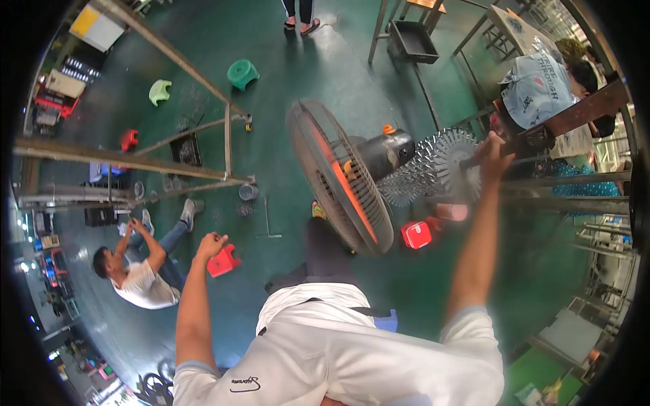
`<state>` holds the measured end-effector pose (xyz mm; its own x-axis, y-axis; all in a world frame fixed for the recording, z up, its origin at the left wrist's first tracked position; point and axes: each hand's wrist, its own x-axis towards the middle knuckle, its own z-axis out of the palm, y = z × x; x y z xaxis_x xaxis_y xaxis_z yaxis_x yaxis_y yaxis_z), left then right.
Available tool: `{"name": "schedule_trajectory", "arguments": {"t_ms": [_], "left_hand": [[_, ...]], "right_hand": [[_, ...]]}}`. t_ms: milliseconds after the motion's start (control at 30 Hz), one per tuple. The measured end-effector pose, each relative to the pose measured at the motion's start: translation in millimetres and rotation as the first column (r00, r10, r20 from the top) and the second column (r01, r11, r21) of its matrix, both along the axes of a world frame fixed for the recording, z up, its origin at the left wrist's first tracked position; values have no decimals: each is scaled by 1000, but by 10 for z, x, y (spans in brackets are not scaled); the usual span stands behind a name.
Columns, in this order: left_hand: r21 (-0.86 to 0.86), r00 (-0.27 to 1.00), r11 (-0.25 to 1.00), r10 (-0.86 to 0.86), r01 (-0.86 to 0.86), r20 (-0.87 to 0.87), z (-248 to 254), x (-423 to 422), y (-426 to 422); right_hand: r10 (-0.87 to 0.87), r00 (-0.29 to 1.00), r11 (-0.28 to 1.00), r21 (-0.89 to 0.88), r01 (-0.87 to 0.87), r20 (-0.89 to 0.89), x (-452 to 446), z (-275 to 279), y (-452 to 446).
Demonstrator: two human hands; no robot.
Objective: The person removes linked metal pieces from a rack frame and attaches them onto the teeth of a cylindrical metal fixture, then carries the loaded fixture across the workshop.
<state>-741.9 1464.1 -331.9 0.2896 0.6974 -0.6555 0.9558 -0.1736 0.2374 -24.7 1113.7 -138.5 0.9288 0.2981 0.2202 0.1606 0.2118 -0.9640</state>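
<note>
My left hand (212, 245) is raised over the floor at the left, its fingers curled and pressed together. What it holds, if anything, is too small to make out. My right hand (495, 155) reaches to the edge of a spiky metal drum (433, 162), a round rack with rows of small shiny metal pieces. Blur smears its fingers, so its grip is unclear. A brown metal bar (575, 118) runs just beyond this hand, near the drum's axle. In front of me stands a large black fan (342, 172) with an orange stripe, left of the drum.
A red stool (223, 261) stands near my left hand, and a seated person (145, 277) is farther left. A red box (416, 235) lies below the drum. Metal frames (128, 162) cross the left side. Another person (542, 88) is behind the bar at right.
</note>
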Motion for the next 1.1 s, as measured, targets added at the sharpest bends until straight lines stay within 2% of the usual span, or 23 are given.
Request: {"name": "schedule_trajectory", "arguments": {"t_ms": [100,167,300,367,567,700,767,867,933,1100], "left_hand": [[-10,996,997,-82,82,-26,-36,-13,503],[13,999,999,-44,45,-22,-39,-37,757],[-108,994,992,-78,70,-72,-57,163,1208],[-107,988,987,-132,124,-75,-109,329,1367],[-89,967,963,-252,254,27,94,1362,1867],[-66,940,938,-337,340,59,193,1964,2352],[-77,914,913,-393,401,100,82,2179,2681],[-197,930,911,-341,363,138,-59,2394,3158],[-188,940,926,-300,328,160,-276,2515,3535],[-234,937,915,-287,330,199,-92,3329,4287]], "right_hand": [[-40,999,999,10,40,-3,139,-33,118],[-72,997,997,16,72,5,186,-15,247],[-143,986,988,-41,147,88,273,111,508],[-147,984,986,-65,155,104,357,166,607],[-126,988,986,-95,135,95,527,364,961],[-206,973,977,-28,210,103,826,162,1276],[-190,974,974,-105,203,121,942,169,1430],[-131,989,986,-92,137,74,1028,227,1770],[-112,992,992,-56,115,58,1100,314,2017],[-150,986,988,-35,153,76,1077,483,2614]]}}
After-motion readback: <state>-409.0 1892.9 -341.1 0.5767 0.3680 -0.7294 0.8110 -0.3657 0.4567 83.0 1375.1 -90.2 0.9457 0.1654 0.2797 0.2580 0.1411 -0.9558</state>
